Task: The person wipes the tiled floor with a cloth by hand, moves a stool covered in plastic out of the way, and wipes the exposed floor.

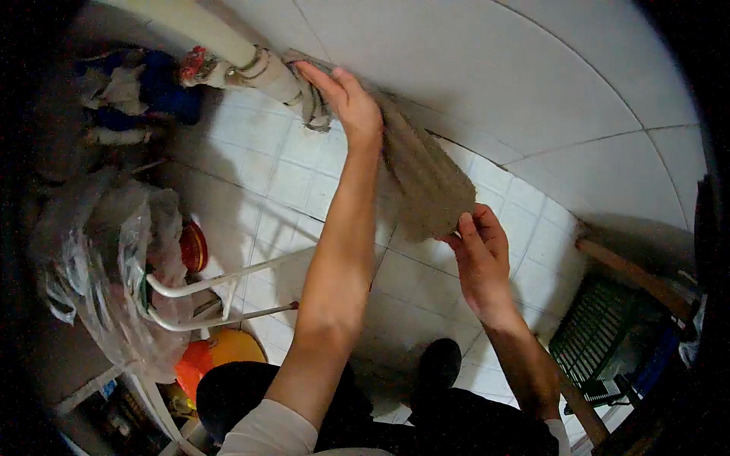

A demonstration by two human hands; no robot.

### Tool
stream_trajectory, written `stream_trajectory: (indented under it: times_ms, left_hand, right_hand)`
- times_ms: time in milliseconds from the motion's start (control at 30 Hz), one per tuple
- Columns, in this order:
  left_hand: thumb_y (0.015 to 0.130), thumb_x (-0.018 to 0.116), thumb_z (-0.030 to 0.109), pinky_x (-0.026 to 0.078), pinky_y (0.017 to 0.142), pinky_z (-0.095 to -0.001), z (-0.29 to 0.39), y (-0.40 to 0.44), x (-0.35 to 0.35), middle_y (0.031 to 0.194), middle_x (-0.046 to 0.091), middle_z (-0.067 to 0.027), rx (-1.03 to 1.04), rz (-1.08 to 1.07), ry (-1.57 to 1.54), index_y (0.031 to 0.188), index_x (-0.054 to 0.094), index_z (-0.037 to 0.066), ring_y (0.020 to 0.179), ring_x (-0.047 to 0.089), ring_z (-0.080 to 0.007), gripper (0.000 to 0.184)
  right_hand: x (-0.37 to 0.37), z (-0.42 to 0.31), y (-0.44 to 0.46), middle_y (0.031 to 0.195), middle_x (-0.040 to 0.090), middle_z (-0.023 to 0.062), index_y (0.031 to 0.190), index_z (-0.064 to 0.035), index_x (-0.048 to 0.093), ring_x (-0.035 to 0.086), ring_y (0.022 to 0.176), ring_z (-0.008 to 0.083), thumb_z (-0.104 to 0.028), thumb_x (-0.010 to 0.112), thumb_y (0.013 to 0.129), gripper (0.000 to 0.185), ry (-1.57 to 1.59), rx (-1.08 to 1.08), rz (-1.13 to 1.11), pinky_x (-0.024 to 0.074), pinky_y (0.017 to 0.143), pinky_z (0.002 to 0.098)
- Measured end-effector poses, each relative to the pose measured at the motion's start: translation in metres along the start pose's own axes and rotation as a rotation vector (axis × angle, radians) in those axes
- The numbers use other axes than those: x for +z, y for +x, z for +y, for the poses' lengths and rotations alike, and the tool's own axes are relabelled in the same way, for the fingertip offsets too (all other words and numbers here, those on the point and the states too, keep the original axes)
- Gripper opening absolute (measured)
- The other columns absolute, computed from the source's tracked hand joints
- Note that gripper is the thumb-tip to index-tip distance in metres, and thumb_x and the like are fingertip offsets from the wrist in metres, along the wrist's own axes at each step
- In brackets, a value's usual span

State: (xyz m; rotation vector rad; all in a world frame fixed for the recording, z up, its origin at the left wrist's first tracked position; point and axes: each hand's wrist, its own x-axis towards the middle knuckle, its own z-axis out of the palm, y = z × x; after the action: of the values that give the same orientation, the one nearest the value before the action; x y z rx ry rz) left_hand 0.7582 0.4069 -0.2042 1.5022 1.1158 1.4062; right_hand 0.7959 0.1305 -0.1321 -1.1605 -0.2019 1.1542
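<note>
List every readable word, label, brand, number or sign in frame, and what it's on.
None: no readable text anywhere in view.
Grey-brown cloth: no lettering visible.
Clear plastic bag, at left: no legible print.
Yellow item, low at left: too small and blurred to tell whether it is printed.
Green crate, at right: no lettering I can make out.
</note>
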Motion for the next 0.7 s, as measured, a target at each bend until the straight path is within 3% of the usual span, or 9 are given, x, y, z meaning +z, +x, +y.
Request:
stream_trajectory:
  times_ms: [33,133,233,267,333,400,467,567,700]
  left_hand:
    - [0.110,0.034,0.034,0.007,0.126,-0.0414,0.006,0.001,0.000,0.170,0.002,-0.0215,-0.042,0.007,-0.035,0.161,-0.001,-0.002,0.157,0.005,-0.0360,0.072]
    - [0.110,0.030,0.035,0.005,0.127,-0.0416,0.036,-0.011,-0.001,0.171,-0.004,-0.0183,-0.482,-0.021,-0.324,0.161,-0.003,-0.003,0.158,0.001,-0.0310,0.071]
    - [0.110,0.030,0.035,0.006,0.127,-0.0403,0.050,-0.006,-0.007,0.171,-0.004,-0.0154,-0.566,-0.022,-0.476,0.161,-0.004,-0.001,0.158,0.000,-0.0291,0.071]
    - [0.110,0.030,0.036,0.006,0.127,-0.0413,0.044,0.004,-0.005,0.171,-0.005,-0.0175,-0.471,-0.029,-0.516,0.161,-0.003,-0.002,0.158,0.001,-0.0312,0.071]
    - [0.110,0.031,0.035,0.006,0.127,-0.0428,0.073,0.016,-0.007,0.169,-0.002,-0.0228,-0.041,-0.052,-0.328,0.160,0.001,-0.004,0.157,0.002,-0.0347,0.070]
    - [0.109,0.036,0.031,0.013,0.125,-0.0379,0.094,0.050,-0.014,0.166,0.020,-0.0234,0.443,0.050,-0.021,0.159,0.017,-0.006,0.153,0.021,-0.0340,0.065]
    - [0.110,0.035,0.030,0.010,0.126,-0.0377,0.156,0.067,-0.023,0.165,0.019,-0.0273,0.179,0.007,-0.269,0.156,0.020,-0.010,0.155,0.016,-0.0357,0.063]
    - [0.110,0.035,0.031,0.007,0.127,-0.0381,0.118,0.094,-0.021,0.167,0.011,-0.0276,0.486,0.117,0.043,0.157,0.014,-0.012,0.157,0.008,-0.0351,0.067]
    - [0.109,0.034,0.026,0.004,0.127,-0.0443,0.069,0.047,-0.012,0.166,0.001,-0.0322,0.279,0.041,0.093,0.158,0.005,-0.011,0.155,0.000,-0.0441,0.068]
  right_hand:
    - [0.004,0.003,0.000,0.116,0.065,0.0033,0.120,-0.0056,0.058,0.060,0.107,0.0144,-0.021,0.055,0.107,0.021,0.023,0.015,-0.004,0.0500,0.096,0.0373]
    - [0.023,0.013,0.000,0.115,0.064,0.0026,0.121,-0.0062,0.058,0.060,0.106,0.0144,-0.021,0.055,0.106,0.021,0.090,0.028,0.004,0.0503,0.094,0.0369]
    - [0.039,0.005,-0.009,0.117,0.064,0.0032,0.121,-0.0067,0.058,0.061,0.106,0.0149,-0.021,0.055,0.107,0.020,0.060,0.005,-0.054,0.0502,0.093,0.0370]
    - [0.035,0.001,-0.008,0.117,0.064,0.0035,0.121,-0.0065,0.058,0.060,0.106,0.0152,-0.021,0.055,0.107,0.021,0.058,-0.022,-0.044,0.0501,0.093,0.0371]
    - [0.029,-0.004,-0.015,0.119,0.064,0.0042,0.121,-0.0061,0.057,0.060,0.106,0.0158,-0.021,0.054,0.107,0.021,0.057,-0.049,-0.009,0.0499,0.093,0.0374]
    - [0.030,-0.011,-0.011,0.119,0.064,0.0048,0.122,-0.0056,0.057,0.060,0.107,0.0161,-0.021,0.054,0.107,0.022,0.079,-0.080,0.021,0.0495,0.093,0.0374]
    - [0.038,-0.030,-0.005,0.120,0.063,0.0055,0.123,-0.0046,0.056,0.060,0.107,0.0163,-0.022,0.053,0.107,0.024,0.060,-0.140,-0.050,0.0488,0.093,0.0367]
    - [0.046,-0.044,0.002,0.119,0.063,0.0055,0.123,-0.0047,0.056,0.060,0.105,0.0162,-0.022,0.053,0.107,0.024,0.007,-0.224,-0.166,0.0484,0.092,0.0362]
    - [0.035,-0.027,0.014,0.116,0.064,0.0054,0.122,-0.0041,0.057,0.060,0.103,0.0161,-0.021,0.054,0.107,0.023,0.026,-0.122,-0.052,0.0493,0.092,0.0358]
